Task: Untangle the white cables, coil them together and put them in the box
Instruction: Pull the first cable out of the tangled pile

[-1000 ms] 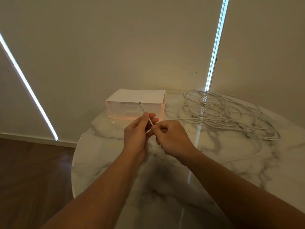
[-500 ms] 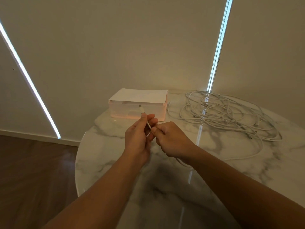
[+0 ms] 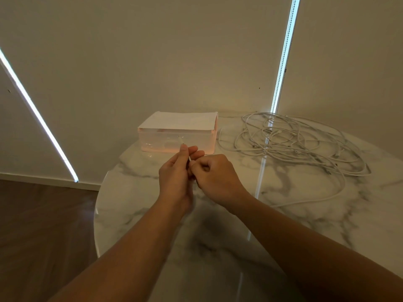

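A tangle of white cables (image 3: 290, 142) lies on the far right of the marble table (image 3: 135, 192). One strand runs from it along the table toward my hands. My left hand (image 3: 175, 175) pinches that cable just below its plug end (image 3: 180, 140), which sticks up in front of the box. My right hand (image 3: 214, 176) is curled and pinches the same cable close beside the left fingers. The translucent pink box (image 3: 152, 139) stands at the table's far edge with a white sheet (image 3: 181, 119) lying on top of it.
The round table's left edge drops to a dark wood floor (image 3: 43, 225). A beige wall stands close behind the box and cables. Bright light strips run down the wall at left and right.
Both hands have stayed together over the table's middle, still pinching the cable end. The view has shifted slightly; the cable pile and box have not moved.
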Motion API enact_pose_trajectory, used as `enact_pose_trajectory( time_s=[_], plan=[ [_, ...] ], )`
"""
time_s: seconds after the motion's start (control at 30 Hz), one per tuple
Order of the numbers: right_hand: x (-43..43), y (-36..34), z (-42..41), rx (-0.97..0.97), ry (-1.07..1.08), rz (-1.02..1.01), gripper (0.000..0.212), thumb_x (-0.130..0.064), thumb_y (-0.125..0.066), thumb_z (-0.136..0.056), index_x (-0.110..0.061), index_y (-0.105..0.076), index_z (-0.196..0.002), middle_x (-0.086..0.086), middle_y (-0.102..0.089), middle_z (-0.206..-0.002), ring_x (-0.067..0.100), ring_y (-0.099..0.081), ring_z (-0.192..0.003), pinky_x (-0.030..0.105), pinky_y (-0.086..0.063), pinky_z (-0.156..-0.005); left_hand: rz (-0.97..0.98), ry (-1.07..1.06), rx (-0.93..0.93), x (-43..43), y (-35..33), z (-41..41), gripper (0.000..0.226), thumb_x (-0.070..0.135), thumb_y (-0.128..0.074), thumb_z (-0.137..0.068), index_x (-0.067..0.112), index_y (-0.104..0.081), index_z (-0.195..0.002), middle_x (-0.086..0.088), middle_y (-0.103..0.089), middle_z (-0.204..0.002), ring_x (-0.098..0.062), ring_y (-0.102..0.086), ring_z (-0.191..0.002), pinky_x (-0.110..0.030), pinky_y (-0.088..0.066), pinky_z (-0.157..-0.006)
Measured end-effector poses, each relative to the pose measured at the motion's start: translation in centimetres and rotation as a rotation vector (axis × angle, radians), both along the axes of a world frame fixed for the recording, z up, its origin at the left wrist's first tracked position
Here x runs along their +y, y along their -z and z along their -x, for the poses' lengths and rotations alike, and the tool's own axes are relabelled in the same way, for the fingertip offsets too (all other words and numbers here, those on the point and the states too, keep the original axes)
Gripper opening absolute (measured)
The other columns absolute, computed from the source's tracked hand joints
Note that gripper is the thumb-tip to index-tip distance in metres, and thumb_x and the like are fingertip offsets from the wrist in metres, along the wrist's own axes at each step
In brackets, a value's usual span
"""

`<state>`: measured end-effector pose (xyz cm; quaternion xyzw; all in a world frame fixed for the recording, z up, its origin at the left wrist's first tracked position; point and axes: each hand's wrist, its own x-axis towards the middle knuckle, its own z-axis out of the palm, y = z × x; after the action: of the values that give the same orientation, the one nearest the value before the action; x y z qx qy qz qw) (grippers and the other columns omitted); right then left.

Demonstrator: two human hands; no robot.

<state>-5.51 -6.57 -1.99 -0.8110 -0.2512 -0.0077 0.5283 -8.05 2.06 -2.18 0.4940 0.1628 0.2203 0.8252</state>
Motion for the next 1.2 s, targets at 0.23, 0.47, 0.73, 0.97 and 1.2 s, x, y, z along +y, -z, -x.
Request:
enact_pose_trajectory(
  time_s=[0.23, 0.47, 0.73, 0.97, 1.2],
  plan=[
    [-0.5, 0.1, 0.1, 0.079, -0.008, 0.027, 0.022, -0.02, -0.055, -0.099, -0.008, -0.074, -0.099, -0.004, -0.06, -0.064, 0.003, -0.05, -0.035, 0.016, -0.039, -0.038, -0.181, -0.119, 0.032, 0.4, 0.0, -0.2, 0.018, 0.032, -0.063, -0.093, 0.02, -0.074, -0.086, 0.002, -0.076, -0.083, -0.013, -0.072, -0.082, -0.025, -0.056, -0.07],
    [-0.4, 0.0, -0.2, 0.161, 0.006, 0.004, 0.019, -0.021, -0.059, -0.097, -0.008, -0.073, -0.1, 0.007, -0.067, -0.072, 0.01, -0.055, -0.038, 0.022, -0.047, -0.043, -0.159, -0.096, 0.032, 0.5, -0.1, -0.2, 0.026, 0.032, -0.054, -0.098, 0.016, -0.073, -0.091, -0.001, -0.076, -0.083, -0.013, -0.073, -0.079, -0.021, -0.055, -0.063],
    [-0.2, 0.1, -0.6, 0.217, 0.004, -0.061, 0.027, -0.024, -0.057, -0.098, -0.008, -0.076, -0.085, -0.005, -0.058, -0.052, 0.004, -0.046, -0.037, 0.016, -0.034, -0.04, -0.12, -0.03, 0.04, 0.5, 0.0, -0.2, 0.031, 0.034, -0.052, -0.099, 0.012, -0.072, -0.097, -0.004, -0.076, -0.088, -0.013, -0.073, -0.081, -0.021, -0.054, -0.064],
    [1.0, -0.1, -0.1, 0.278, 0.014, -0.052, 0.039, -0.03, -0.054, -0.099, -0.015, -0.068, -0.066, -0.004, -0.059, -0.052, 0.001, -0.048, -0.034, 0.018, -0.035, -0.045, -0.065, -0.046, 0.072, 0.5, 0.0, -0.2, 0.033, 0.034, -0.049, -0.101, 0.009, -0.07, -0.095, -0.004, -0.076, -0.087, -0.016, -0.073, -0.078, -0.022, -0.051, -0.052],
    [-0.1, 0.2, 0.4, 0.313, -0.044, 0.124, 0.037, -0.028, -0.052, -0.101, -0.009, -0.07, -0.075, 0.0, -0.059, -0.058, 0.01, -0.05, -0.047, 0.02, -0.039, -0.051, 0.086, -0.165, 0.053, 1.3, 0.2, -0.8, 0.031, 0.029, -0.047, -0.102, 0.005, -0.064, -0.092, -0.006, -0.074, -0.074, -0.016, -0.073, -0.072, -0.027, -0.057, -0.065]
  ],
)
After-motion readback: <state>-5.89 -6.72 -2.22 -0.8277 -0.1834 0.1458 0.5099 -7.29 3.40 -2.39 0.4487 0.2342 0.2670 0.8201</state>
